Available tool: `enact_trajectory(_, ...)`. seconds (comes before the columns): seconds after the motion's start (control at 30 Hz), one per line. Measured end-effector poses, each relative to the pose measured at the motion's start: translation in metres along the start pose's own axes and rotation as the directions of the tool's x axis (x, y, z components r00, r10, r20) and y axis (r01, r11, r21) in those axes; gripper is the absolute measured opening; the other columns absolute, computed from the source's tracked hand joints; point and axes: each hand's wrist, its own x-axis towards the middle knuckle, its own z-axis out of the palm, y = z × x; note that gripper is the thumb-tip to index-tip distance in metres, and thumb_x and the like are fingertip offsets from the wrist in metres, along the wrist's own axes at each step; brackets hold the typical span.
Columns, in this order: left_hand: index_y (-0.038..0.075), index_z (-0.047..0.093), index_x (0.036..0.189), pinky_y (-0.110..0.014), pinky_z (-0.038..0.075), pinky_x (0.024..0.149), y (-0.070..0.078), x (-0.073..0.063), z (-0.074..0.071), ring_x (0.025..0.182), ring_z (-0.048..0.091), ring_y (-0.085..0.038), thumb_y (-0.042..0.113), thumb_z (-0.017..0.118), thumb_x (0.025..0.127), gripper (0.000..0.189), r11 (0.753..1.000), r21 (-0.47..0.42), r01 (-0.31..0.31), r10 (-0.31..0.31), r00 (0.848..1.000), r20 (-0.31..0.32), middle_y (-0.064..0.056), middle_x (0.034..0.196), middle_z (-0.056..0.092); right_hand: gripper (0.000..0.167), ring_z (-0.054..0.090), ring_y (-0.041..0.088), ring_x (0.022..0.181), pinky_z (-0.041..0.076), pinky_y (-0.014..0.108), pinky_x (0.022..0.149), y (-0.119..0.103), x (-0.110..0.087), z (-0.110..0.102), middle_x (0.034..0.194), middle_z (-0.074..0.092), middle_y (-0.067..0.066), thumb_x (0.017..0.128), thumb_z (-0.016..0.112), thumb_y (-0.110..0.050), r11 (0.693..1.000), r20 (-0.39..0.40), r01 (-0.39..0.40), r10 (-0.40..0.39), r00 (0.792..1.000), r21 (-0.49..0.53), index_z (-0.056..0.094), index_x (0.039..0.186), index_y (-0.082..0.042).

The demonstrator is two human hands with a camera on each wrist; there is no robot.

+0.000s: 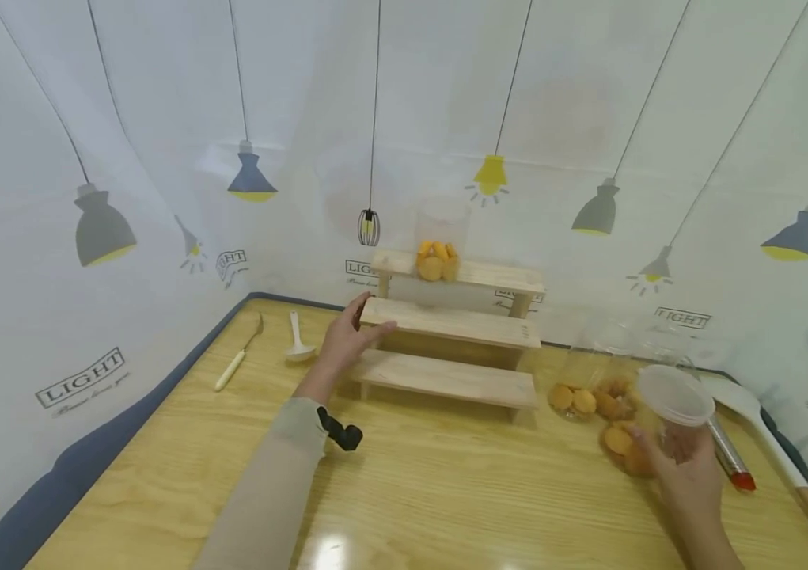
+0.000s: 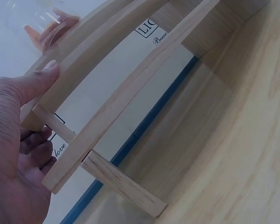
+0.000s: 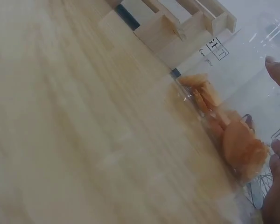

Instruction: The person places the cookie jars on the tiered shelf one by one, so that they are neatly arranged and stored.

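A three-step wooden display rack (image 1: 449, 321) stands at the back of the table. My left hand (image 1: 347, 340) grips the left end of its middle board, thumb on top; in the left wrist view the other fingers curl at the board's end (image 2: 51, 109). On the top board sits a clear jar (image 1: 438, 261) with orange round pieces. At the right, my right hand (image 1: 688, 475) holds another clear jar (image 1: 674, 396) with a pale round top, its thumb and fingers round the wall. Orange pieces (image 3: 242, 144) show low in the jar in the right wrist view.
More clear jars with orange pieces (image 1: 573, 398) stand right of the rack. Beyond the right hand lie a red-tipped tool (image 1: 738, 467) and a white spatula (image 1: 767, 427) with a wooden handle. A white ladle (image 1: 298, 348) and a light-handled utensil (image 1: 233, 368) lie at left.
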Motion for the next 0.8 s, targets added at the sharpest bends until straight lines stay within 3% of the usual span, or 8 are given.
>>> enact_trajectory(0.2, 0.028, 0.028, 0.160, -0.045, 0.027, 0.120, 0.0013, -0.0032, -0.0023, 0.150, 0.025, -0.029, 0.063, 0.079, 0.077, 0.103, 1.000, -0.010, 0.002, -0.002, 1.000, 0.001, -0.006, 0.165, 0.025, 0.074, 0.044, 0.016, 0.138, 0.036, 0.007, 0.103, 0.0067, -0.0012, 0.0041, 0.150, 0.047, 0.011, 0.091, 0.078, -0.024, 0.991, 0.036, 0.062, -0.058, 0.998, -0.116, 0.038, 0.153, -0.023)
enact_trajectory(0.53, 0.024, 0.026, 0.161, -0.043, 0.024, 0.121, 0.0030, 0.0015, -0.0004, 0.151, 0.024, -0.026, 0.059, 0.078, 0.081, 0.102, 0.999, -0.029, -0.014, 0.014, 1.000, 0.009, -0.005, 0.165, 0.025, 0.076, 0.041, 0.024, 0.142, 0.035, 0.007, 0.103, 0.0027, 0.0013, 0.0011, 0.153, 0.044, 0.014, 0.090, 0.078, -0.025, 0.989, 0.045, 0.066, -0.061, 0.997, -0.135, 0.036, 0.154, -0.024)
enact_trajectory(0.8, 0.025, 0.027, 0.160, -0.041, 0.024, 0.121, -0.0015, 0.0000, 0.0003, 0.150, 0.025, -0.025, 0.064, 0.077, 0.078, 0.104, 1.000, -0.018, -0.017, 0.017, 1.000, 0.016, -0.005, 0.165, 0.025, 0.075, 0.041, 0.022, 0.142, 0.034, 0.006, 0.103, 0.0055, -0.0007, -0.0002, 0.153, 0.045, 0.013, 0.090, 0.079, -0.026, 0.987, 0.054, 0.054, -0.046, 0.997, -0.154, 0.040, 0.153, -0.020)
